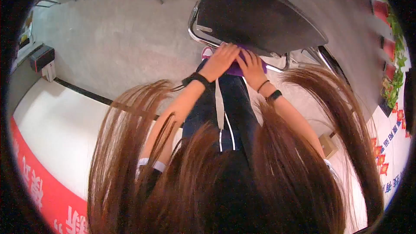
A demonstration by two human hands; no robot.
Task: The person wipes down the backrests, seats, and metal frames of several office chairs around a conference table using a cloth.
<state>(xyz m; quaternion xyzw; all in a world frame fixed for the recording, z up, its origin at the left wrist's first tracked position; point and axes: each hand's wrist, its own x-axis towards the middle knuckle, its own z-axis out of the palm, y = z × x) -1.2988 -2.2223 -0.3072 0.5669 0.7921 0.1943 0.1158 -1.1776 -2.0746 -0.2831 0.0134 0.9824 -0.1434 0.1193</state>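
A purple cloth (235,70) lies bunched or folded beneath both my hands, at the near edge of a black chair (255,13) with a chrome tube frame. My left hand (222,60) is closed over the cloth's left side, its fingers pointing up and to the right. On the right part of the cloth rests my right hand (253,68), its fingers stretched and spread. The fingertips of both hands come close together near the chair's edge. My palms and most of the cloth are hidden.
Grey floor (117,39) stretches out to the left. A white surface with a red banner (47,190) runs along the lower left. Potted green plants (392,78) line the right side. A cardboard box (328,145) stands at lower right. Long hair hangs around my arms.
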